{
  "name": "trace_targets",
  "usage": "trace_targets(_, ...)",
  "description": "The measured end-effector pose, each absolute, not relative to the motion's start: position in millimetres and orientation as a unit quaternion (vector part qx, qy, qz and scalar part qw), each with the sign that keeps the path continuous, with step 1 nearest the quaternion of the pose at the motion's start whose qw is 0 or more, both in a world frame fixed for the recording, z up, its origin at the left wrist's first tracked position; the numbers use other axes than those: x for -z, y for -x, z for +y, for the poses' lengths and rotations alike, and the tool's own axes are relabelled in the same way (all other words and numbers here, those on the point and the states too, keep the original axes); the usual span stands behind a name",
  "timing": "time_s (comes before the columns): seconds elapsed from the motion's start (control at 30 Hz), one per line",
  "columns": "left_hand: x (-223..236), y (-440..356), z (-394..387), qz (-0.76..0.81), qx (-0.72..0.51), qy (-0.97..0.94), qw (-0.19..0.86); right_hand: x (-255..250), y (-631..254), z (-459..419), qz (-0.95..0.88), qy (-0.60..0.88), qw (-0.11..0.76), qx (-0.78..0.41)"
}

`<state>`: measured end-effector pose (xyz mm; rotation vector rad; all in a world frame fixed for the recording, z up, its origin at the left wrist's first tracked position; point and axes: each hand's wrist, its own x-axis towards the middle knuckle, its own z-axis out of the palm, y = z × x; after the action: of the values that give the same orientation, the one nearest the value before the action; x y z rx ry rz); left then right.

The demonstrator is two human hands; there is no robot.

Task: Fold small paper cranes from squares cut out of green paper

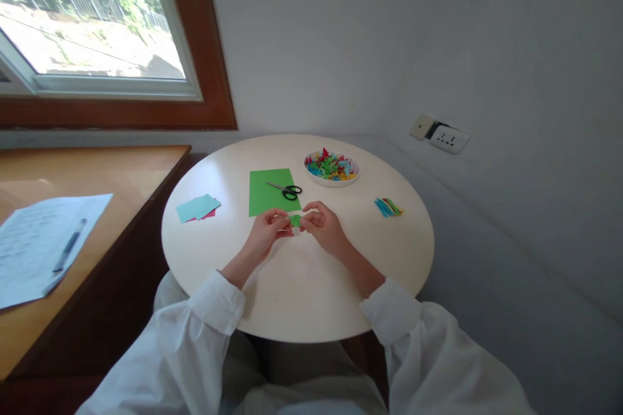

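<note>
A small piece of green paper point(295, 221) is held up between my two hands, just above the round white table. My left hand point(267, 231) pinches its left side between thumb and fingers. On the other side, the thumb and fingertips of my right hand point(323, 227) grip the paper's right edge. Its exact shape is too small to make out. Right beyond my hands lies a green sheet of paper point(263, 193), and a pair of scissors point(286, 190) with black handles rests on it, its blades pointing left.
A white dish point(332, 183) heaped with colourful paper pieces stands at the back. Blue and red paper sheets point(198, 207) lie at left, coloured strips point(388, 207) at right. A wooden desk point(141, 172) at far left bears written paper and a pen point(69, 245).
</note>
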<state>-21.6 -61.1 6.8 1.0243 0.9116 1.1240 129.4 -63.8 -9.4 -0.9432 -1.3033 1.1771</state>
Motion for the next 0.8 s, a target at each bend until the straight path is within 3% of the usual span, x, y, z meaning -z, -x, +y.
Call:
trace_targets(0.1, -12, 27, -73, 0.380, -0.435, -0.513, 0.635, 4, -127, -80, -0.578, 0.373, 0.520, -0.507)
trace_targets(0.23, -18, 30, -90, 0.379, -0.365, -0.636, 0.564, 0, -121, -99, -0.588, 0.323, 0.513, -0.535)
trace_targets(0.4, -29, 31, -115, 0.382, -0.355, -0.689, 0.504, -5, -120, -118, -0.576, 0.283, 0.523, -0.561)
trace_targets(0.8, -44, 25, -158, 0.249, -0.395, -0.580, 0.667, -25, -117, -159, -0.509, 0.205, 0.576, -0.605)
